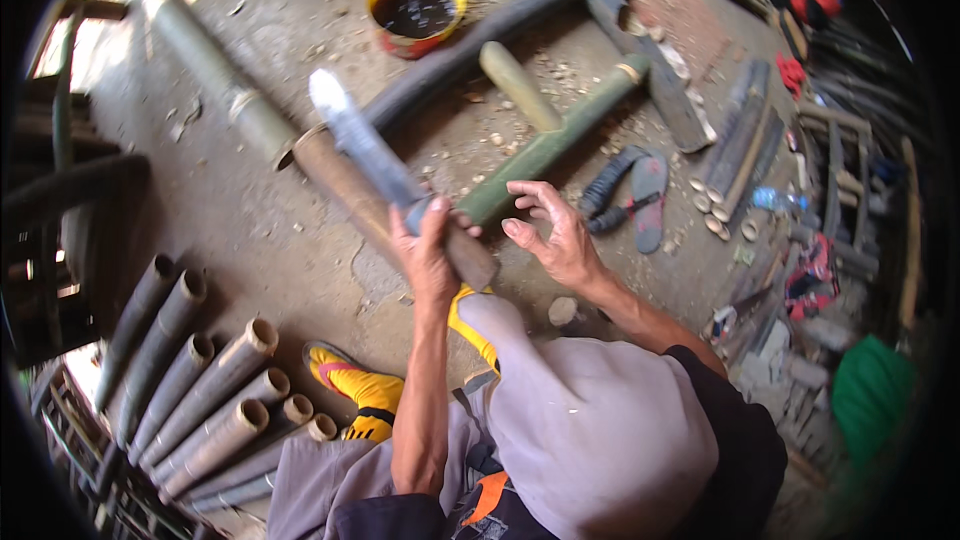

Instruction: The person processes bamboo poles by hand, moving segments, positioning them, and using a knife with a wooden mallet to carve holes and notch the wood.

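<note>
My left hand (428, 252) is closed around a machete (368, 145) where its broad blade meets the brown handle. The blade points up and to the left, and the handle end sits just above my knee. My right hand (556, 240) is raised to the right of it, fingers spread and holding nothing. Beneath the machete runs a brown pole (345, 185), partly hidden by the blade and my left hand. A green bamboo length (560, 145) lies just beyond my right hand, with a shorter pale green piece (518, 85) against it.
A yellow bucket (461, 2) of dark liquid stands at the far side near a dark pole (470, 50). Several cut bamboo tubes (235, 355) lie at lower left. Sandals (648, 202), a plastic bottle (780, 200) and more tubes (740, 130) are on the right.
</note>
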